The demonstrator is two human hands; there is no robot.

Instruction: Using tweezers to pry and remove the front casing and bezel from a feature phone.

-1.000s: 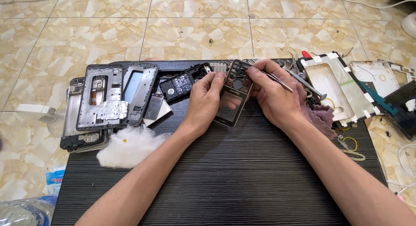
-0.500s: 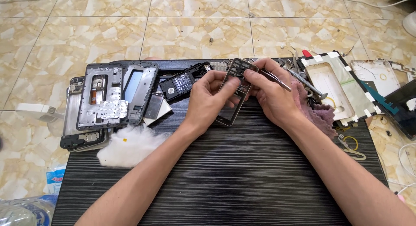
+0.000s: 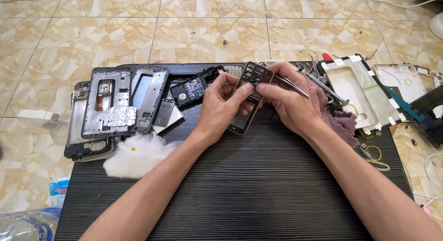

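There was a single view, from a camera worn on the person's head. It looked steeply down and forward over a dark ridged board [image 3: 240,190] that lay on a tiled floor [image 3: 207,24]. Both forearms entered from the bottom edge and met near the middle, where the left hand [image 3: 221,109] and the right hand [image 3: 288,105] sat close together at about arm's length from the lens. The far edge of the board ran across the upper third, with floor tiles beyond it. Floor also showed at both sides of the board.
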